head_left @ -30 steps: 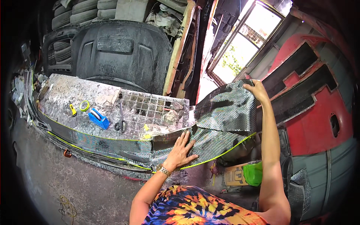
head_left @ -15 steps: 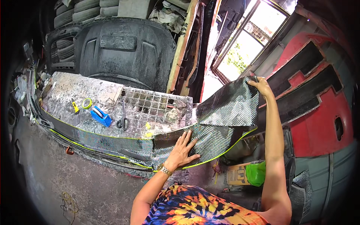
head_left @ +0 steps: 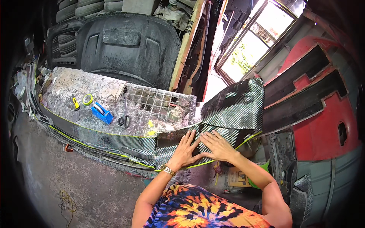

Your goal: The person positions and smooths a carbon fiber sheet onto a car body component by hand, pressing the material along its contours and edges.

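A glossy black woven carbon-fibre sheet [head_left: 235, 108] covers the right end of a long curved mould [head_left: 95, 136] edged in yellow-green tape. My left hand [head_left: 185, 149], with a watch at its wrist, lies flat on the sheet, fingers spread. Beside it my right hand [head_left: 218, 145] also presses flat on the weave, its fingers stretched out and its thumb close to the left hand. Beyond both hands, the far right part of the sheet stands folded up with a crease at its base. Neither hand grips anything.
On the stained worktable [head_left: 99, 85] lie a yellow cutter [head_left: 76, 103], a roll of yellow-green tape [head_left: 88, 99], a blue tape dispenser [head_left: 102, 113] and scissors [head_left: 124, 118]. A wire grid [head_left: 148, 97] forms its right part. Red and black panels [head_left: 315, 125] stand at right; a cardboard box [head_left: 237, 178] sits below.
My right hand has let go of the sheet's upper right corner and come down left beside my left hand. The left hand stays flat in nearly the same place.
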The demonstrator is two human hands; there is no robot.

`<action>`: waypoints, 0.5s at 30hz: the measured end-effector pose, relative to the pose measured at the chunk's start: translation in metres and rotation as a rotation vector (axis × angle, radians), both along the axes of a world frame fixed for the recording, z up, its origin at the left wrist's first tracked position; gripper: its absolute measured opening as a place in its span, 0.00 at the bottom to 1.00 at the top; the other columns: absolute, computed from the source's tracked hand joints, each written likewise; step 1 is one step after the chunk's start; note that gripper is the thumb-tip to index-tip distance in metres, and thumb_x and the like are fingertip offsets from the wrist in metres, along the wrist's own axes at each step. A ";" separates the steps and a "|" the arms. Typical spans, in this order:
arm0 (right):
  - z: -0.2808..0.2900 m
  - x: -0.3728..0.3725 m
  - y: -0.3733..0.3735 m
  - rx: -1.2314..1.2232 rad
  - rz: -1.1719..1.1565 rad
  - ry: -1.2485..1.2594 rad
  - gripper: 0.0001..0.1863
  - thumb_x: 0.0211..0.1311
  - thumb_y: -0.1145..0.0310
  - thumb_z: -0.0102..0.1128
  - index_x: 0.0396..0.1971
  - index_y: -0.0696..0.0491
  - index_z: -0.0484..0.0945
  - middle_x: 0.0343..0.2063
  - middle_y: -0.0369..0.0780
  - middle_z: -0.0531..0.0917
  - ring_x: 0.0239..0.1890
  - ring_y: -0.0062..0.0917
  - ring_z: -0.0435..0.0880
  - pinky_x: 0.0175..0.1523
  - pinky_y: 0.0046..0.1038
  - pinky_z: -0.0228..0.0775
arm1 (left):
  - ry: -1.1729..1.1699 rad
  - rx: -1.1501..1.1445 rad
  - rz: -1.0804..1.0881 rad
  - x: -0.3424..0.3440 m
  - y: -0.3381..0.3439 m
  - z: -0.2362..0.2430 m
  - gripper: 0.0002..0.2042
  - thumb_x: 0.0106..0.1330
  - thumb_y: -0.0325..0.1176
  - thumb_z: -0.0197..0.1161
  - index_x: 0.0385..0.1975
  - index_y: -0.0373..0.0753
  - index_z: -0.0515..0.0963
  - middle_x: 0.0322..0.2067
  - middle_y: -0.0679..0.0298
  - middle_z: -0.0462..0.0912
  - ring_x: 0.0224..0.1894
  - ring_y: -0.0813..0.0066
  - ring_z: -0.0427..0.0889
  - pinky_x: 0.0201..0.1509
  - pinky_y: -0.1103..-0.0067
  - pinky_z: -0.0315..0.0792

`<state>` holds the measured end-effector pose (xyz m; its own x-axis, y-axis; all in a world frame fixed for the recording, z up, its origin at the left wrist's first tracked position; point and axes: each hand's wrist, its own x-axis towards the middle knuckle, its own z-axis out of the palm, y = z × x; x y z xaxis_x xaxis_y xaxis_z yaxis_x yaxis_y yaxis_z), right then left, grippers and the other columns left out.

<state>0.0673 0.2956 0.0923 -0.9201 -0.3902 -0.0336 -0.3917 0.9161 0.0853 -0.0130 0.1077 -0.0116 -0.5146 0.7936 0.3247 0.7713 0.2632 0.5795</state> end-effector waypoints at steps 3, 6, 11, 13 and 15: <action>-0.009 -0.004 0.010 0.075 -0.036 -0.068 0.38 0.69 0.40 0.49 0.63 0.59 0.70 0.65 0.47 0.72 0.70 0.38 0.66 0.76 0.45 0.47 | -0.025 0.002 0.026 0.001 0.000 -0.002 0.37 0.67 0.60 0.56 0.69 0.40 0.64 0.75 0.46 0.47 0.77 0.44 0.46 0.76 0.56 0.49; -0.012 -0.008 0.018 0.056 0.023 -0.021 0.38 0.69 0.39 0.45 0.62 0.59 0.72 0.62 0.46 0.75 0.68 0.37 0.68 0.76 0.45 0.46 | -0.007 0.001 0.044 0.001 0.001 0.000 0.36 0.68 0.59 0.55 0.69 0.39 0.64 0.74 0.46 0.48 0.76 0.45 0.47 0.76 0.56 0.50; -0.010 -0.020 0.032 -0.028 0.034 -0.065 0.35 0.69 0.41 0.48 0.59 0.58 0.74 0.61 0.46 0.76 0.67 0.36 0.70 0.73 0.42 0.52 | -0.011 0.022 0.045 0.002 0.002 0.006 0.37 0.68 0.59 0.55 0.68 0.35 0.65 0.74 0.46 0.51 0.76 0.43 0.48 0.76 0.57 0.48; -0.008 -0.023 0.034 -0.068 0.084 -0.041 0.32 0.68 0.43 0.52 0.57 0.57 0.76 0.59 0.46 0.77 0.64 0.37 0.72 0.72 0.41 0.56 | -0.005 0.024 0.054 0.003 0.003 0.004 0.37 0.68 0.59 0.55 0.68 0.35 0.65 0.74 0.46 0.51 0.76 0.43 0.48 0.76 0.57 0.48; 0.002 -0.019 0.033 -0.085 0.110 -0.022 0.32 0.68 0.44 0.53 0.56 0.58 0.76 0.57 0.46 0.78 0.63 0.37 0.73 0.71 0.41 0.57 | -0.008 0.012 0.072 0.004 0.003 0.002 0.36 0.69 0.58 0.54 0.67 0.34 0.66 0.74 0.47 0.51 0.76 0.46 0.48 0.76 0.58 0.48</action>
<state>0.0481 0.3284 0.0945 -0.8708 -0.4915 -0.0158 -0.4915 0.8709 -0.0006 -0.0093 0.1111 -0.0098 -0.5729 0.7506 0.3293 0.7460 0.3111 0.5888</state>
